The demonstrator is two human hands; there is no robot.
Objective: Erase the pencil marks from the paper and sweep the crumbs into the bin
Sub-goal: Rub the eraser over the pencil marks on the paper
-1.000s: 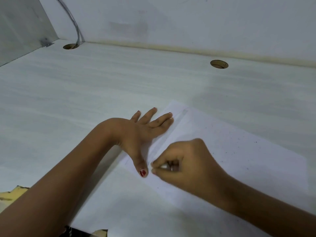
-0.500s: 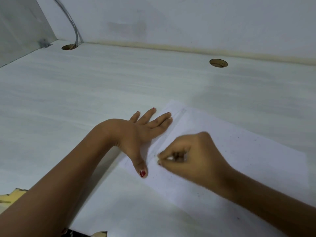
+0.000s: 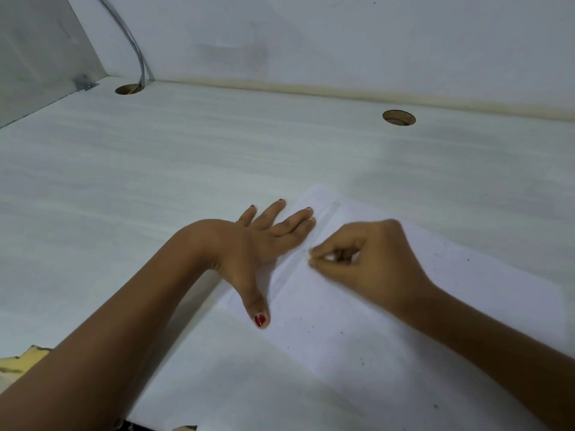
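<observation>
Left hand [image 3: 258,250]: flat, fingers straight and spread, thumb pointing near; presses the left edge of the paper [image 3: 420,337].
Right hand [image 3: 370,262]: fingers curled, pinching a small pale eraser [image 3: 329,258], mostly hidden, against the sheet just right of the left hand.
Paper: lies askew on the white desk [image 3: 155,181], near right.
Crumbs [image 3: 342,332]: dark specks scattered over the sheet.
Cable holes: far left [image 3: 128,89], with a cable [image 3: 137,51] entering it; far right [image 3: 399,117].
</observation>
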